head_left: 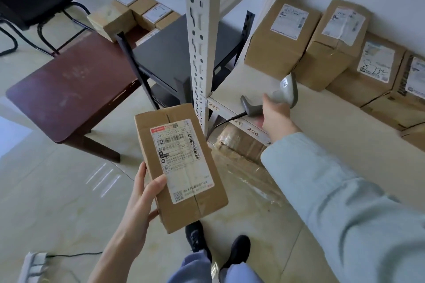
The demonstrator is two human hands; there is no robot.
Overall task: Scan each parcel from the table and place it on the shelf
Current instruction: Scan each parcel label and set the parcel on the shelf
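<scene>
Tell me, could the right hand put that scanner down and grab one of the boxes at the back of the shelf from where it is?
Probably yes. The right hand holds the scanner just over the shelf, and the shelf surface between it and the nearest box looks bare. The left hand holding the parcel is well clear.

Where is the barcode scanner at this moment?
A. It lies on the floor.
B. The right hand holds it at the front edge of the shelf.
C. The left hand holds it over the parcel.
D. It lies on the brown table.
B: the right hand grips the grey scanner at the front edge of the shelf, while the left hand holds the parcel.
</scene>
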